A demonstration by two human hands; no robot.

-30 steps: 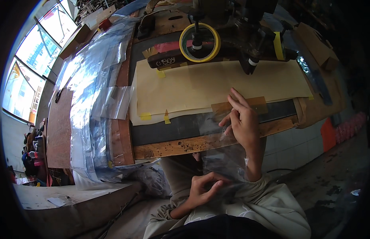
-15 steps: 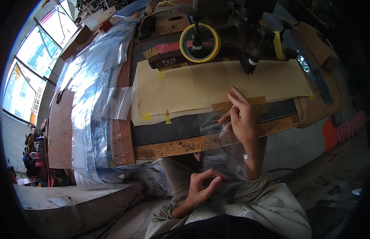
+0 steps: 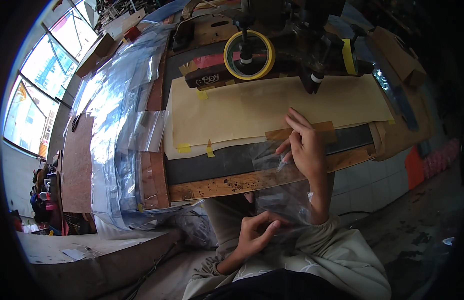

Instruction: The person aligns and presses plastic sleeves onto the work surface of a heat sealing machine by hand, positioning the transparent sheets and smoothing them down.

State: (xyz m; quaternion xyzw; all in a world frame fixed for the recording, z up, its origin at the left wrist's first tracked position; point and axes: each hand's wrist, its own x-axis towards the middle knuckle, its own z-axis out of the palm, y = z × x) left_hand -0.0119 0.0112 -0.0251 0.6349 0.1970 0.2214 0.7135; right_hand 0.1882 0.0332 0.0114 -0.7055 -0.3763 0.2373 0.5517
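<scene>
Clear plastic film (image 3: 284, 200) is draped below centre frame, between the right hand (image 3: 308, 150) at the counter (image 3: 217, 187) edge and the left hand (image 3: 254, 234) lower down. Fingers are part-curled on both; whether either grip is closed on film can't be told. Film is best spread flat, slack eased out gently. Film edges are barely discernible; left fingertips are partly veiled.

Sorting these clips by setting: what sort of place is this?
Probably a workshop: a stained wooden workbench, a dark machine at its back, and layers of clear plastic spread at the left.
</scene>
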